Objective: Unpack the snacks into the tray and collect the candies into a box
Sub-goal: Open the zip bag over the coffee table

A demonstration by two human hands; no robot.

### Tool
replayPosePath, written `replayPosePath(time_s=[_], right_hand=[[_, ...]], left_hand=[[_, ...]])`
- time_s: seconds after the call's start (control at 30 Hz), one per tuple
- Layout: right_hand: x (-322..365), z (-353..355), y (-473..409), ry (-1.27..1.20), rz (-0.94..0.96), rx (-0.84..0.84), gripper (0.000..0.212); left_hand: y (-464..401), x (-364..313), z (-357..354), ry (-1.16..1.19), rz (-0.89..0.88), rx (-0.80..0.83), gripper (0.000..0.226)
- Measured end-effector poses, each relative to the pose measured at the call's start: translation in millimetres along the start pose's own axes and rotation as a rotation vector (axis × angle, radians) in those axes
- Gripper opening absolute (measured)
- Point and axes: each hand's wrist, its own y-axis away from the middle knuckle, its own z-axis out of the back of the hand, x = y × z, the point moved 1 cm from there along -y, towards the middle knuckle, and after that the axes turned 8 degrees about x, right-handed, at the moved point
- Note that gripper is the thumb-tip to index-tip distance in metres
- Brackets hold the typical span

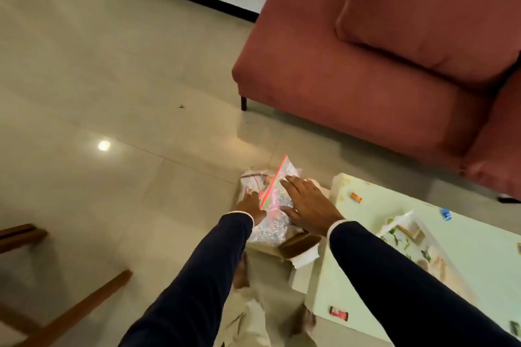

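A clear zip bag (275, 200) with a red seal strip, full of small colourful pieces, sits in an open cardboard box (300, 245) on the floor. My left hand (249, 204) grips the bag's left side near the seal. My right hand (306, 205) lies flat on the bag's right side with its fingers spread. On the pale table (479, 236) to the right stands a white tray (408, 229) with a leaf pattern. Loose wrapped candies lie on the table: an orange one (355, 196), a blue one (446, 213) and a red one (339, 313).
A red sofa (366, 65) stands behind the table and the box. Wooden chair legs (76, 310) reach in at the lower left. Tiled floor (112, 93) spreads out to the left. My feet (241, 270) show below the box.
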Motion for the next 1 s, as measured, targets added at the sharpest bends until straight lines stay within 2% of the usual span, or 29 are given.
replayPosePath(time_s=[0.2, 0.37, 0.5, 0.63, 0.83, 0.87, 1.0], right_hand=[[-7.3, -15.0, -20.8, -0.002, -0.035, 0.056, 0.066], [-8.3, -15.0, -20.3, -0.013, -0.062, 0.055, 0.062], [-3.2, -9.9, -18.8, -0.015, -0.070, 0.035, 0.061], [12.0, 12.7, -20.6, -0.008, -0.014, 0.009, 0.060], [39.3, 79.1, -34.8, 0.114, 0.109, -0.197, 0.079], [42.8, 90.5, -36.4, 0.128, 0.125, -0.208, 0.074], [47.3, 140.9, -20.2, 0.161, 0.118, -0.218, 0.023]], left_hand=[[-23.0, -8.0, -5.1, 0.189, -0.005, -0.011, 0.062], [-13.9, 0.7, 1.0, 0.161, -0.021, -0.110, 0.029], [14.6, 6.5, 22.0, 0.174, -0.062, -0.157, 0.027], [50.5, 8.2, 48.9, -0.077, -0.137, -0.273, 0.029], [101.4, -24.2, 108.9, -0.582, -0.391, -0.373, 0.032], [111.1, -30.2, 119.3, -0.663, -0.423, -0.392, 0.032], [165.6, -64.8, 165.7, -0.918, -0.493, -0.574, 0.027]])
